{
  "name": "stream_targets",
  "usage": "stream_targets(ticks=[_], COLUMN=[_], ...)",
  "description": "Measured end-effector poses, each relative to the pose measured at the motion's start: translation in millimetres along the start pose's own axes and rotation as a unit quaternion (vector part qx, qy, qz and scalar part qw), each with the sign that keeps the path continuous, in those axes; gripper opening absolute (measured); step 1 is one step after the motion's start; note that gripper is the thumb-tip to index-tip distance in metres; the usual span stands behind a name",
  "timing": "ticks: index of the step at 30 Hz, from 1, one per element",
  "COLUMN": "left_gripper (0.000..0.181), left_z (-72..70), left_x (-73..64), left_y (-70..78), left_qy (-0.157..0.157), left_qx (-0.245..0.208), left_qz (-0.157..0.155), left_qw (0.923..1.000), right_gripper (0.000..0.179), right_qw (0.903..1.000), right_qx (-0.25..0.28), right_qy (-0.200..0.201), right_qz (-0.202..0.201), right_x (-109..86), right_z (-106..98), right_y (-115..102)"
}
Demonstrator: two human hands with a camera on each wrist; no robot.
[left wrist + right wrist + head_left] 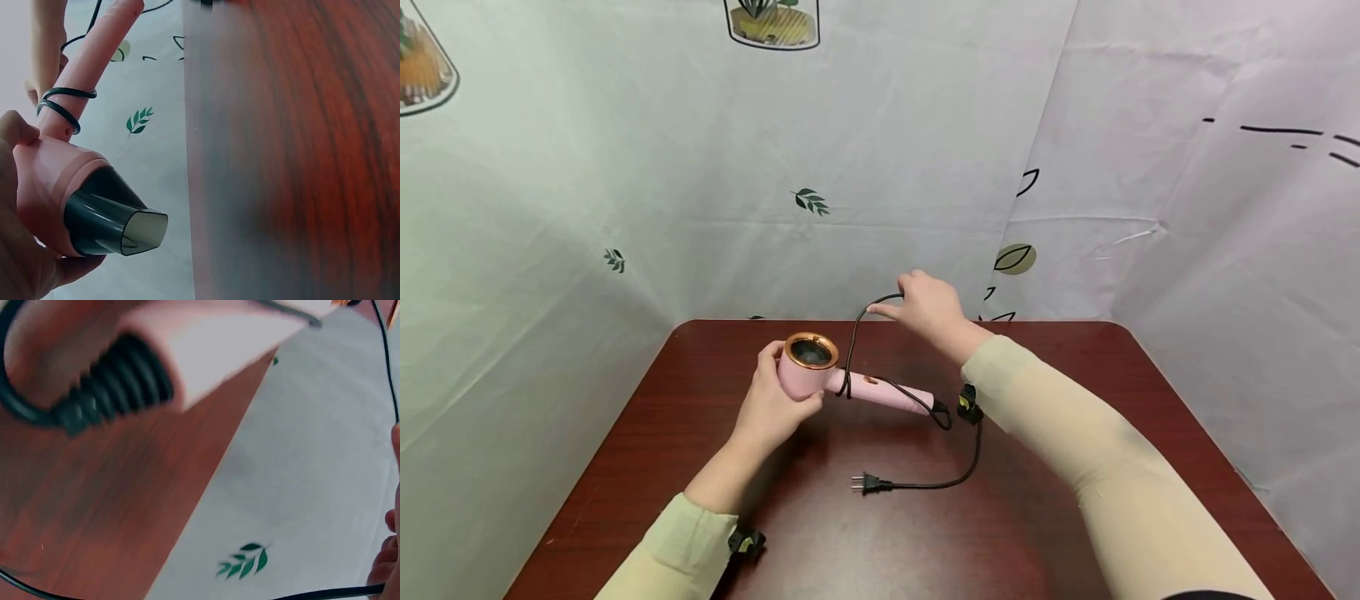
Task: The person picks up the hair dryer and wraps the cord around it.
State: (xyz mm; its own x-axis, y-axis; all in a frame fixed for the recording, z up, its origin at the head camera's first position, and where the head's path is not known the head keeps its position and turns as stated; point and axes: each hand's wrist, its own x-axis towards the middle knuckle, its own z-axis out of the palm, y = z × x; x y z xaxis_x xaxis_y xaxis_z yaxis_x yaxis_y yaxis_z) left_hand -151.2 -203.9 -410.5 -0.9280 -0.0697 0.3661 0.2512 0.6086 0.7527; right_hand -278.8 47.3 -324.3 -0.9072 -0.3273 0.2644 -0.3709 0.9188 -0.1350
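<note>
Dryer (859, 387), pink — over the surface (835, 550), head (800, 382) gripped by left hand (770, 408). Cord (853, 341), black — wound round the handle (891, 395) beside the head, a length pinched in the right hand (931, 308).

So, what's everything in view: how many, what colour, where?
Table: one, reddish-brown, lower half of the head view
Hair dryer: one, pink and gold, over the table
Nozzle: one, dark translucent, on the hair dryer
Power cord: one, black, looped around the hair dryer
Two-pin plug: one, black, at the power cord's end
Backdrop: count unclear, whitish with leaf prints, around the table
Wrist cameras: two, black and yellow, one at each cuff
Sleeves: two, pale yellow-green, low in the head view
Left hand: one, bare, gripping the hair dryer
Right hand: one, bare, pinching the power cord
</note>
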Motion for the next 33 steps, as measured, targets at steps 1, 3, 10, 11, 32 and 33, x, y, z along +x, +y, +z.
stream_targets(ticks=[1, 3, 10, 11, 32, 33], left_gripper=[0.094, 0.095, 0.098, 0.098, 0.091, 0.091], left_z=[-0.1, -0.3, -2.4, -2.6, -12.9, -13.1], left_x=[0.3, 0.7, -3.0, -4.0, -17.0, -17.0], left_y=[0.3, 0.9, 0.6, 0.0, 19.5, 21.3], left_qy=[-0.001, -0.010, -0.066, -0.071, -0.073, -0.070], left_qx=[-0.002, -0.007, -0.042, -0.051, -0.233, -0.237], left_qz=[-0.003, -0.010, -0.018, -0.012, 0.024, 0.019], left_qw=[1.0000, 0.9999, 0.9968, 0.9961, 0.9694, 0.9688], right_gripper=[0.063, 0.067, 0.064, 0.062, 0.040, 0.041], right_qw=[0.9999, 0.9989, 0.9980, 0.9978, 0.9807, 0.9828], right_qx=[-0.014, -0.041, -0.026, -0.010, 0.169, 0.156], right_qy=[0.005, 0.012, -0.005, -0.010, -0.068, -0.067], right_qz=[-0.007, -0.019, -0.058, -0.065, -0.072, -0.073], right_x=[1.1, 3.2, 5.1, 4.6, -16.9, -17.6], right_z=[-1, -2, -8, -9, 13, 16], right_y=[2, 5, 7, 6, -12, -12])
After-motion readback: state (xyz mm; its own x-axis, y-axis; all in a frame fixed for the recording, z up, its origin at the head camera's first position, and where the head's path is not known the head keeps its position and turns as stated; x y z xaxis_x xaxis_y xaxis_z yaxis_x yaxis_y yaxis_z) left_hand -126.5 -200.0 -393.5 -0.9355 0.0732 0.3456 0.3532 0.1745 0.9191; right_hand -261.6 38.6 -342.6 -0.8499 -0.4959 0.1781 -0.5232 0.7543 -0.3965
